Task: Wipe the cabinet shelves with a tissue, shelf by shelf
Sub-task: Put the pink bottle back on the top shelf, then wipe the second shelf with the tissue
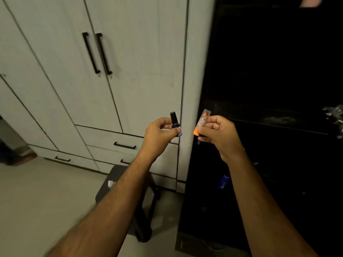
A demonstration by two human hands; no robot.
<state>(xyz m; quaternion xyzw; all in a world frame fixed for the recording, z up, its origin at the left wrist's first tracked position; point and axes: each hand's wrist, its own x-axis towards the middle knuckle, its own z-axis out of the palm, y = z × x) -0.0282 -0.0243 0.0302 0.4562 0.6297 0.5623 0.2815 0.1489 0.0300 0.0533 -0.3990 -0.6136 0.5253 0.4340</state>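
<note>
At frame center, the left hand (159, 133) pinched a small bottle (175, 122); the right hand (216, 130) gripped an orange tube (201, 123). No tissue showed. Best park both items before wiping the dark cabinet (269, 71) at right.

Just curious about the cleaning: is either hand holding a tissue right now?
No, the left hand holds a small black-capped bottle and the right hand a clear orange-tipped tube.

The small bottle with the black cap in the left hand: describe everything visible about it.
The small bottle has a tall black cylindrical cap over a short dark blue body, glossy like glass or plastic. It stands roughly upright, tilted slightly, pinched low between fingers and thumb of the left hand, in front of the pale cabinet edge. Its lower part is partly hidden; any label is unreadable.
</note>
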